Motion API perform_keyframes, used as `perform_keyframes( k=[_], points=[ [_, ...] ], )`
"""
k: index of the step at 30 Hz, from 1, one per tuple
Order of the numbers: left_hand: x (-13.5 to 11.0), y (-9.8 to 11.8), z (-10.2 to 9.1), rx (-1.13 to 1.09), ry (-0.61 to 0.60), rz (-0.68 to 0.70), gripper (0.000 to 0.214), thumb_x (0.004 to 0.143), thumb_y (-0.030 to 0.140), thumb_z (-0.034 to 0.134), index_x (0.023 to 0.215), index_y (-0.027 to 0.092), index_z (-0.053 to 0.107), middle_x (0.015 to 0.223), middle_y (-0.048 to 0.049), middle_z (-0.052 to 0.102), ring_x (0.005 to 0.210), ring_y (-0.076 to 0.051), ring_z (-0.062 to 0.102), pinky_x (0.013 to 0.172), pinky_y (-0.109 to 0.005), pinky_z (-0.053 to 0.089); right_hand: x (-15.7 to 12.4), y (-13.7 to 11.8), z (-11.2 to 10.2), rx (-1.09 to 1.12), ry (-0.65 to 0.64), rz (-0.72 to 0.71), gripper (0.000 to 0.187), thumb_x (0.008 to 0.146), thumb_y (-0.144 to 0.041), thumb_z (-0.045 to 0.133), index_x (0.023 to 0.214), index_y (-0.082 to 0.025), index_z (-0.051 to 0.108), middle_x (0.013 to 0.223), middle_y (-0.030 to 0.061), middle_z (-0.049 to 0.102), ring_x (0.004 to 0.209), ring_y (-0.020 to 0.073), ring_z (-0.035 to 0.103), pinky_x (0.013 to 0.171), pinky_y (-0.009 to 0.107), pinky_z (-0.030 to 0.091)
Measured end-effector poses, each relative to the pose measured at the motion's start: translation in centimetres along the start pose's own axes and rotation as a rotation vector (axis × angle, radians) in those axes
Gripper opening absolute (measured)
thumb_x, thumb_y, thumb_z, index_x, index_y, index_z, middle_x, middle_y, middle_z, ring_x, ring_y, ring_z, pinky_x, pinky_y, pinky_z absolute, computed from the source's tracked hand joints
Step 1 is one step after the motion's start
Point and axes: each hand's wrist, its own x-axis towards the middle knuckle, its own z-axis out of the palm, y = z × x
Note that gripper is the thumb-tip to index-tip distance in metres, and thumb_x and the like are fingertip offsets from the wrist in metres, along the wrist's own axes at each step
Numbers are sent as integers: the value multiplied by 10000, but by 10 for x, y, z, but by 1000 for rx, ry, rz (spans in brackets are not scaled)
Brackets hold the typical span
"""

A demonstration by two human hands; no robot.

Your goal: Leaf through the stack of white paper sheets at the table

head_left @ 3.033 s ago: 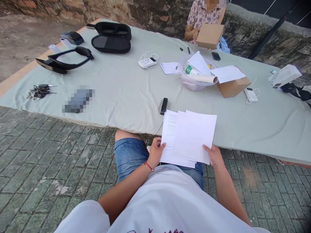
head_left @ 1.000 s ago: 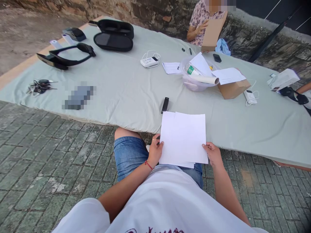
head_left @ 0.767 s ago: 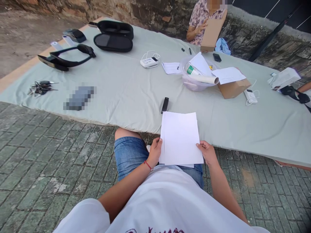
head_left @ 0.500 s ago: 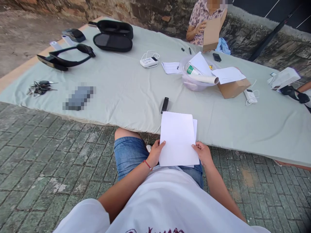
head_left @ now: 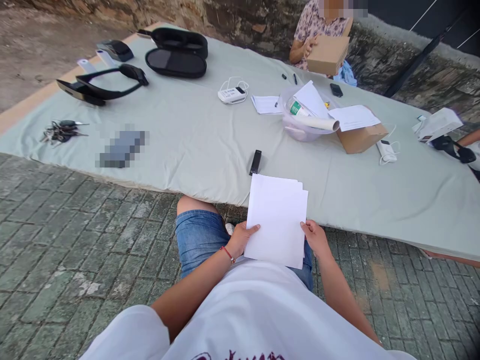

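Several sheets of white paper [head_left: 276, 220] lie loosely stacked in my hands, over my lap and the near table edge, their edges not quite lined up. My left hand [head_left: 243, 238] pinches the left side, thumb on top and fingers beneath. On the right side, my right hand [head_left: 313, 235] grips the paper between thumb and fingers. Just past the top edge of the sheets, a small black stapler-like object [head_left: 255, 162] rests on the cloth.
The cloth-covered table [head_left: 180, 145] holds keys [head_left: 63, 131], a blurred flat object [head_left: 123, 148], a black headset [head_left: 101, 86], an open black case [head_left: 176, 62], a white device [head_left: 232, 94], a plastic basin [head_left: 300, 129] and a cardboard box [head_left: 360, 137]. Opposite, a person handles another carton [head_left: 327, 54].
The sheets have turned slightly clockwise and fanned apart, with the upper one shifted down and to the right. Across the table, the person has tipped the carton flatter.
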Motion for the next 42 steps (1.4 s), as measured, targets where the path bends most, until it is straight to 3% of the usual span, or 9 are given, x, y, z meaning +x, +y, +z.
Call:
perform_keyframes(
  k=[3,6,11,15,20,27,32,37,42],
  points=[
    [-1,1,1,-42,12,16,549,568,499,869,938,124,712,900,-107,759,745,-224,690,725,-360,551,-5,0,9,277,-109,64,412,722,-504,751,1000,-216,651,969,65,762,861,265,708,790,401,555],
    [-2,2,-1,-101,31,72,480,629,543,808,867,140,702,864,-83,748,755,-212,677,721,-332,537,-7,2,13,390,-99,75,439,685,-467,800,1009,-206,660,1032,65,758,898,261,710,814,390,558],
    [-4,5,-5,-6,15,169,429,624,527,812,741,157,631,718,-23,686,658,-169,618,646,-286,481,-5,3,10,318,-84,62,452,709,-481,774,1058,-206,686,1073,71,755,939,268,709,839,398,558],
    [-3,7,-4,35,109,227,471,589,526,839,656,172,536,616,33,595,561,-109,514,573,-243,404,-5,-1,6,154,-101,14,464,713,-505,744,1069,-210,713,1070,72,757,967,291,705,825,417,561],
    [-4,10,-3,73,140,267,524,688,624,729,586,181,469,526,57,472,505,-80,401,504,-223,325,-3,-3,-6,-14,-22,-16,384,716,-483,702,994,-223,747,948,62,774,895,315,710,731,415,572],
    [-5,10,-7,109,117,318,359,737,505,710,835,169,634,676,1,625,652,-152,571,638,-269,453,7,7,-37,84,89,56,414,704,-456,730,1038,-211,721,978,67,772,865,305,716,734,402,572],
    [-2,6,-12,154,149,382,516,752,352,706,1210,213,515,693,34,628,619,-150,575,604,-251,421,3,6,-44,302,15,112,435,667,-430,804,1028,-202,716,984,59,773,845,270,721,762,393,572],
    [-3,9,-8,222,154,421,226,739,357,701,881,185,664,767,-6,644,689,-140,552,646,-239,402,-4,3,-31,392,-106,119,470,662,-440,829,1052,-203,715,1013,66,771,847,261,729,794,403,572],
    [-8,11,0,67,58,259,417,756,587,656,792,173,693,743,-33,671,713,-184,580,691,-287,445,-9,-2,-12,361,-187,109,488,670,-505,813,1050,-215,717,991,63,773,854,271,732,808,420,575]
  ],
)
